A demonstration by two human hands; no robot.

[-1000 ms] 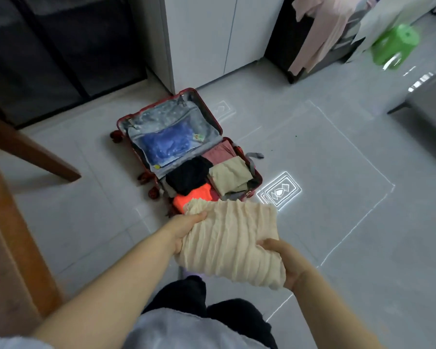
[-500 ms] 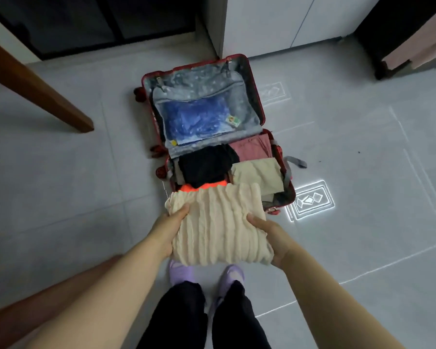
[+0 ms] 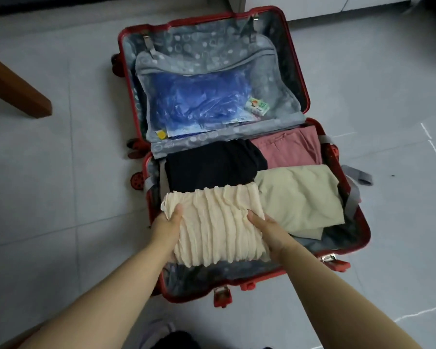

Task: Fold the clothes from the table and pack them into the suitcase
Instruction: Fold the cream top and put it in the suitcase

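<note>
Both hands clasp a folded cream ribbed knit garment (image 3: 217,222) over the front left corner of an open red hard-shell suitcase (image 3: 262,277). The left hand (image 3: 168,227) and the right hand (image 3: 264,230) each pinch one side, thumbs on top and fingers hidden under the cloth. The bundle looks low in the lower half, its far edge overlapping a black folded garment (image 3: 212,167) and its right edge meeting a pale olive folded garment (image 3: 300,197); whether it already rests on what lies beneath cannot be told. The step appears to be setting it down. That likely calls for lowering it level, so the fold holds, then sliding the fingers out sideways and pressing the top flat rather than dropping it. A dusty pink folded garment (image 3: 290,149) fills the far right corner, and a grey strap (image 3: 358,175) trails over the right wall. In the raised lid, a grey zipped mesh pocket holds a crumpled blue plastic bag (image 3: 202,104) and a small green-and-white packet (image 3: 258,108). The case lies on a pale tiled floor (image 3: 61,172).
</note>
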